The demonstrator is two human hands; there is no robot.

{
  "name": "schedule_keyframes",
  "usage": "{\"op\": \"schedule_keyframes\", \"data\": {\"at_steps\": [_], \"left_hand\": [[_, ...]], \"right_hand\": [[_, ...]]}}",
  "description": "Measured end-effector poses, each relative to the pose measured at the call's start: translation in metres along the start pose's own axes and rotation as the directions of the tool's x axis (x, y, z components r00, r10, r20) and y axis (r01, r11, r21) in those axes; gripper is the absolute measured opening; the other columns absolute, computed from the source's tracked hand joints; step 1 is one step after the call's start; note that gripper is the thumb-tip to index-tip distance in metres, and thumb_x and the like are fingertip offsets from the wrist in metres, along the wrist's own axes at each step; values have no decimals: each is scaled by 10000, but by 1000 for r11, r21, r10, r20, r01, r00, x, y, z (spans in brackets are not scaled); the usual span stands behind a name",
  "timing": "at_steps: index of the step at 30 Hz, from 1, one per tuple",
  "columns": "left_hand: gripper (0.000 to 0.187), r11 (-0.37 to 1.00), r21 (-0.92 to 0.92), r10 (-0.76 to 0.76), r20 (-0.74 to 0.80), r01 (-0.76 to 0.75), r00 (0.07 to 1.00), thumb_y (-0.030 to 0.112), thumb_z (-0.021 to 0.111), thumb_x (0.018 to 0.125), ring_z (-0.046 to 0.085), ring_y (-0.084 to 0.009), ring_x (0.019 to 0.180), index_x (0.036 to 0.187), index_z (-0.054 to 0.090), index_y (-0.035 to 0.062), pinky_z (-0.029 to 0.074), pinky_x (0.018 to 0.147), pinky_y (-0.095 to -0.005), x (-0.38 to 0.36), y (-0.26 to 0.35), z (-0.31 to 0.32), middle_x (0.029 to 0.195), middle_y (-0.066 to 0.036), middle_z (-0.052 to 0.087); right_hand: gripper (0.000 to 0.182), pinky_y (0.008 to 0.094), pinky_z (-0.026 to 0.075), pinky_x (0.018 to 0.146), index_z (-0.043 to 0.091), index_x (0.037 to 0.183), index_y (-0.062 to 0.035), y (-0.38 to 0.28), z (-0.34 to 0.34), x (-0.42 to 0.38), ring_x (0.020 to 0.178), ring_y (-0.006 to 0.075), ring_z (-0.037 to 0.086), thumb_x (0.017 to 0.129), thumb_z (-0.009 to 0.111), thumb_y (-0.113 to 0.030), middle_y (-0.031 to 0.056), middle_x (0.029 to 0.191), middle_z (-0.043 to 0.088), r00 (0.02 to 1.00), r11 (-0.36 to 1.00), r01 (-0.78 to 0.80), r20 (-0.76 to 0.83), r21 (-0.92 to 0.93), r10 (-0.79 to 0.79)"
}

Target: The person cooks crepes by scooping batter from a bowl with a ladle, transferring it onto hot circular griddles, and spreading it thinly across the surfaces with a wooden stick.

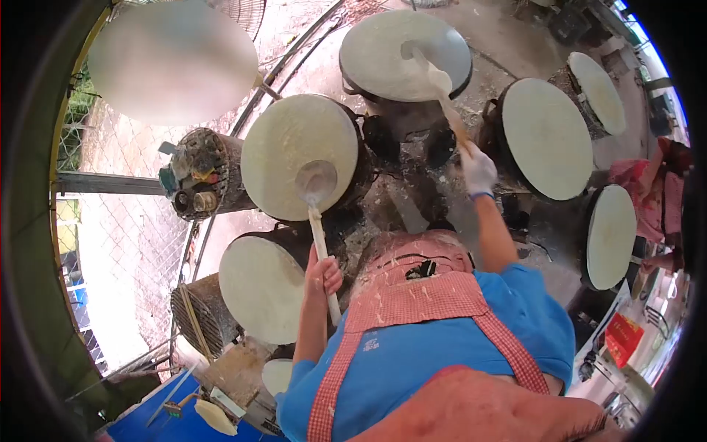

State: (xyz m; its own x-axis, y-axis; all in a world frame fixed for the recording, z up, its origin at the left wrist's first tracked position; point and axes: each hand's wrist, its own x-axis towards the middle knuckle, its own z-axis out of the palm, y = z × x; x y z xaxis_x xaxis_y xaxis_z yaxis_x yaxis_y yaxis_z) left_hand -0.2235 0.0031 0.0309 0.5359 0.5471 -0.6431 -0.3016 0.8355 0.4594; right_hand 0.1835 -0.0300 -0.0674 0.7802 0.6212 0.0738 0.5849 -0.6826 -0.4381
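Observation:
My left hand [324, 275] is closed round the pale handle of a metal ladle [317, 182]. The ladle's bowl rests over the batter-coated round griddle [291, 140] at the centre left. In a white glove, my right hand [479, 171] grips the wooden handle of a spreading tool [440, 79]. That tool's end lies on the pale batter of the top middle griddle [383, 55], where a grey patch shows through near its tip. Steam or glare blurs part of that griddle.
More coated griddles stand at the right [546, 140], far right [611, 237] and lower left [261, 289]. A blurred pale disc [173, 62] fills the top left. A drum with clutter [202, 173] is at the left. Part of another person [652, 191] shows at the right edge.

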Motion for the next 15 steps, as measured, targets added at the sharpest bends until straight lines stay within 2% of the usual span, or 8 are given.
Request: {"op": "schedule_keyframes", "data": {"at_steps": [2,4,5,8,10,12,14,15], "left_hand": [[598,996,-84,-3,-13,2,1000,24,396,840,286,-80,317,1312,244,359,276,247,-215,2,-7,-5,511,-1,289],[593,989,-150,34,84,-21,996,22,386,845,295,-81,318,1312,245,360,277,243,-216,8,-15,-8,511,-6,294],[594,988,-150,26,45,-19,999,22,384,849,299,-83,318,1314,242,361,275,242,-218,8,-16,-6,514,-8,299],[581,989,-146,24,10,-23,1000,43,395,870,286,-87,315,1323,233,368,267,241,-226,-2,-12,-7,520,-11,300],[543,986,-157,68,52,-59,996,51,388,882,281,-83,317,1310,256,359,266,244,-219,-8,-14,-1,520,-3,294],[525,989,-138,49,4,-48,999,52,388,884,280,-79,321,1299,274,353,266,248,-214,1,-12,6,522,2,294],[507,990,-132,36,-38,-41,999,52,387,886,280,-75,324,1288,293,347,266,252,-209,8,-21,12,523,6,293],[495,978,-208,-5,-27,0,1000,52,390,885,278,-72,329,1277,307,342,264,257,-204,14,-19,17,525,9,293]], "right_hand": [[299,426,466,661,644,982,-130,-38,16,4,745,351,598,793,557,-345,176,772,614,999,919,-38,8,392,38],[317,426,452,702,635,1000,-140,-57,40,6,796,363,584,783,557,-357,186,825,605,982,905,175,1,389,-190],[305,427,449,713,638,1002,-173,-55,34,6,796,366,578,784,552,-368,185,824,605,976,943,119,139,311,-169],[259,436,466,620,650,949,-165,-4,5,21,702,334,603,796,549,-348,165,779,614,985,979,164,37,124,-170],[236,431,465,629,650,890,-105,25,1,46,722,334,604,806,536,-294,165,770,612,994,987,69,71,148,-81],[263,432,455,678,643,873,-83,-16,-17,54,791,346,590,810,517,-305,175,804,608,991,933,118,-100,341,-89],[286,434,444,708,640,913,-109,-35,17,59,834,356,573,808,503,-337,183,839,603,966,859,259,-92,441,-243],[286,434,445,702,639,923,-131,-34,29,54,826,355,574,801,508,-354,180,837,604,959,907,258,24,332,-281]]}}
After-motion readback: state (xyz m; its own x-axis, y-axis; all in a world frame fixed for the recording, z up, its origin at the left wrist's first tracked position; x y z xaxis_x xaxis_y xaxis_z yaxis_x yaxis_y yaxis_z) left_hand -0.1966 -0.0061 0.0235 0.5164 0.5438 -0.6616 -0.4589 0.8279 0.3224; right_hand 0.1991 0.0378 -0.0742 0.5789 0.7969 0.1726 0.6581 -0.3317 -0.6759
